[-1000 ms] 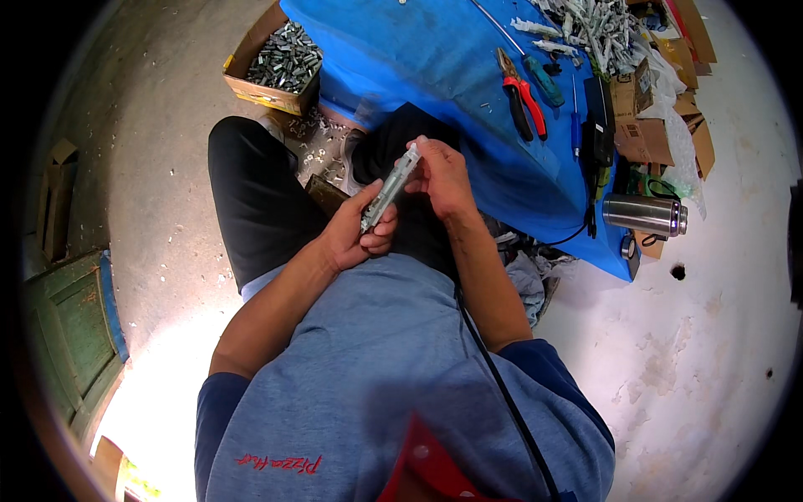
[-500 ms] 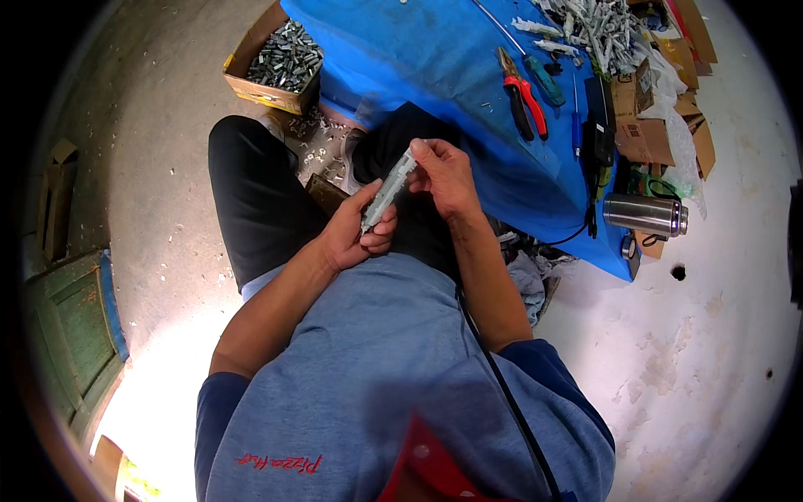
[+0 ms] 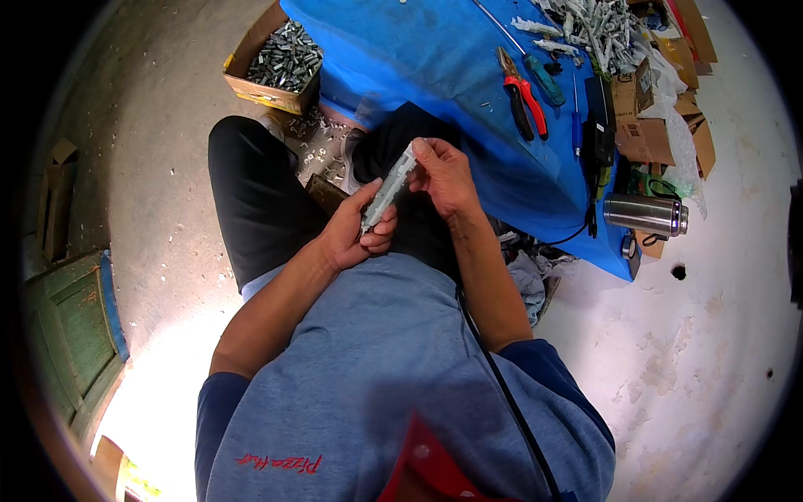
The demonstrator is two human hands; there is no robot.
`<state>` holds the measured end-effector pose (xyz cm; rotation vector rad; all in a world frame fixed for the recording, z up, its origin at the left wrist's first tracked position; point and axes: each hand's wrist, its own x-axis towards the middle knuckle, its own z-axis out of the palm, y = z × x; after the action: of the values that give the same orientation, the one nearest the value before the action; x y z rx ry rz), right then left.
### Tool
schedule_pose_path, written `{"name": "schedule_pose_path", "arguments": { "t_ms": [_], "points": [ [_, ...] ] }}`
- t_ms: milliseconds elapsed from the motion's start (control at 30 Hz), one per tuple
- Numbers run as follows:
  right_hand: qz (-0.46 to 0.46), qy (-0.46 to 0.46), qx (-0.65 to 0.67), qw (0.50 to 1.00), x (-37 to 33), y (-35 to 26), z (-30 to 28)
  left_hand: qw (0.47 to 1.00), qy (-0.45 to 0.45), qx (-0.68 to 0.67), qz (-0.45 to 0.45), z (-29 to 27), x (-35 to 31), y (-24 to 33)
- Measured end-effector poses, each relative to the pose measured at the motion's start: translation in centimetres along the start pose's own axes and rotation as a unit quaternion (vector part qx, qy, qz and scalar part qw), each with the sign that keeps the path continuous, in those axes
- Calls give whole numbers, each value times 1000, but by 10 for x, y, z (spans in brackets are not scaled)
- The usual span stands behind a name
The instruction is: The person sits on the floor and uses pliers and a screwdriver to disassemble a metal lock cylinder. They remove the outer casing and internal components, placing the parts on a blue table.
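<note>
A long, narrow pale grey-green strip (image 3: 387, 194) with an uneven edge slants up to the right above my lap. My left hand (image 3: 353, 224) is wrapped round its lower part, thumb on one side and fingers on the other. At the upper end, my right hand (image 3: 445, 176) pinches the tip between thumb and fingers. Some of the right fingers are hidden behind the hand. What the strip is made of is too small to tell.
On the blue-covered table (image 3: 393, 50) lie red-and-black pliers (image 3: 523, 96), a teal-handled screwdriver (image 3: 544, 79), a blue-handled screwdriver (image 3: 576, 125) and a heap of similar strips (image 3: 590, 29). A steel flask (image 3: 644, 215) lies at the right. A carton (image 3: 272, 94) holds small metal pieces.
</note>
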<state>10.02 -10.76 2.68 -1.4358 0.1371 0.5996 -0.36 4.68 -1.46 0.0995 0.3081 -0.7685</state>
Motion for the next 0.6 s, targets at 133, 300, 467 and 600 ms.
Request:
{"name": "schedule_pose_path", "arguments": {
  "t_ms": [133,300,467,600],
  "points": [
    [1,-9,7,1000,0,0,0,1000,2,2,0,-1,0,0],
    [-4,-18,21,1000,2,2,0,1000,6,4,5,2,-1,0],
    [-1,-33,22,999,2,2,-1,1000,5,3,4,1,0,0],
    [9,-52,21,998,5,4,-5,1000,3,7,7,1,0,0]
  ]
}}
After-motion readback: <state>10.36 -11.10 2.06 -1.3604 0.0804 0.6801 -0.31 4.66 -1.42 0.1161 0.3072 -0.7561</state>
